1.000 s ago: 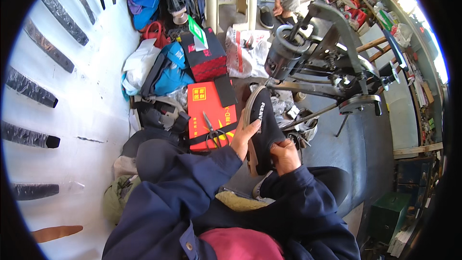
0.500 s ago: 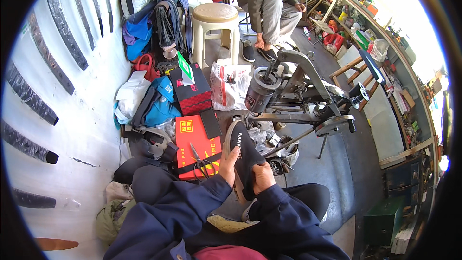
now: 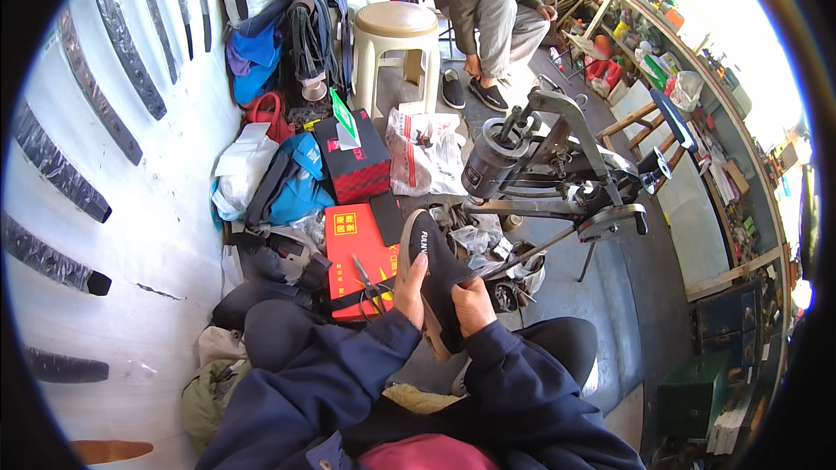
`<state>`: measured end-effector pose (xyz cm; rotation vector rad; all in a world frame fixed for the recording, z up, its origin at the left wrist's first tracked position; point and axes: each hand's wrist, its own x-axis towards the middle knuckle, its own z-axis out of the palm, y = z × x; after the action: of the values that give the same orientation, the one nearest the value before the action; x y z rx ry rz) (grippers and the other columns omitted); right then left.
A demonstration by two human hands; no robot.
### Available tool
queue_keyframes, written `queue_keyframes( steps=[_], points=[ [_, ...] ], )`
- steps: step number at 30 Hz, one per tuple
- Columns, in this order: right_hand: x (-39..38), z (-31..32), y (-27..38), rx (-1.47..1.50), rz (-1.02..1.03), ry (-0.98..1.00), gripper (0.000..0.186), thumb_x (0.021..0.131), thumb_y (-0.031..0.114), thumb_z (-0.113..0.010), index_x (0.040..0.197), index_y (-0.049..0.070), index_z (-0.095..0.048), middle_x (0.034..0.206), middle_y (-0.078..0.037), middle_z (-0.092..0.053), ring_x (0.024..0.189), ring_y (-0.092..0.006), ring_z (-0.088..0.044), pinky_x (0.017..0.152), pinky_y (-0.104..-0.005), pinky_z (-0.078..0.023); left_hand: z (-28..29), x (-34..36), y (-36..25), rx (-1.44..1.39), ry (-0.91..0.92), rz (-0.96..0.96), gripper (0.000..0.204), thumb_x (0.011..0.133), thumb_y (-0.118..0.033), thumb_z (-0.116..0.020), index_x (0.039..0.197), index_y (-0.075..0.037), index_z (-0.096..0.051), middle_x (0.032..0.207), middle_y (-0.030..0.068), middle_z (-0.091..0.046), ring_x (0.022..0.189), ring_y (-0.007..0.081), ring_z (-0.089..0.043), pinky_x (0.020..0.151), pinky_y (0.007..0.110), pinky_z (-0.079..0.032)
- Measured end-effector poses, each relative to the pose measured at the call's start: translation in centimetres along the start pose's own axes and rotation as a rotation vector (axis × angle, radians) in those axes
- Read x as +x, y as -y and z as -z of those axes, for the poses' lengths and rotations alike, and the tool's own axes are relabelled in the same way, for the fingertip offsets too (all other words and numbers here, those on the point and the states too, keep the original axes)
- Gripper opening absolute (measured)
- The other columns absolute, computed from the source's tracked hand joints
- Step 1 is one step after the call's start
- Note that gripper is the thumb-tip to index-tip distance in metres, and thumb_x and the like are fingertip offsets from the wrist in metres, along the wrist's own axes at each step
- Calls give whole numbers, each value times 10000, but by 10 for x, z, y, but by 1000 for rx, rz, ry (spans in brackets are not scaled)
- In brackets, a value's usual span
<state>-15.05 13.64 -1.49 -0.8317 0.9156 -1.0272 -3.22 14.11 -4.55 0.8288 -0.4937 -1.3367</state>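
Note:
Between my two hands is a black slip-on shoe point(image 3: 433, 248) with pale lettering and a light sole edge, its toe pointing away from me. My left hand point(image 3: 410, 292) grips its left side along the sole, thumb up. My right hand point(image 3: 474, 305) is closed on the opening at its right side. Just left of the shoe, a red box point(image 3: 353, 248) lies flat, with black-handled scissors point(image 3: 369, 287) and a dark phone-like slab point(image 3: 386, 217) on top. The shoe's underside and my fingers beneath it are hidden.
A hand-cranked sewing machine point(image 3: 557, 148) stands ahead to the right. Beyond the red box are a dark patterned box point(image 3: 353, 157), a plastic bag point(image 3: 427, 152) and a beige stool point(image 3: 396, 22). A seated person point(image 3: 492, 13) bends toward their shoes. Cluttered shelves point(image 3: 697, 96) line the right.
The shoe stays in both hands, tilted slightly more to the left at its toe. The seated person's lowered hand has moved up from the shoe to the ankle. The whole view has shifted a little.

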Motion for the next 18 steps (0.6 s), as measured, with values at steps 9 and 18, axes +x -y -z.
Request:
queue_keyframes(
  steps=[9, 18],
  points=[
    [1, -13, -6, 138, 9, -163, 511, 812, -130, -446, 1281, -41, -631, 1218, -125, -696, 1089, -243, -678, 998, -358, -523, -11, -8, -24, 128, 37, -73, 661, 1027, -298, -558, 1564, -4, -312, 1553, 99, -405, 1407, 206, -407, 1161, 332, -325],
    [5, -21, -9, 191, 2, -152, 478, 858, -141, -468, 1292, -24, -633, 1231, -127, -690, 1091, -250, -679, 983, -363, -538, -1, 0, -25, 133, 48, -63, 668, 1023, -292, -570, 1569, -13, -306, 1566, 90, -392, 1433, 203, -379, 1175, 335, -309]
  ],
)
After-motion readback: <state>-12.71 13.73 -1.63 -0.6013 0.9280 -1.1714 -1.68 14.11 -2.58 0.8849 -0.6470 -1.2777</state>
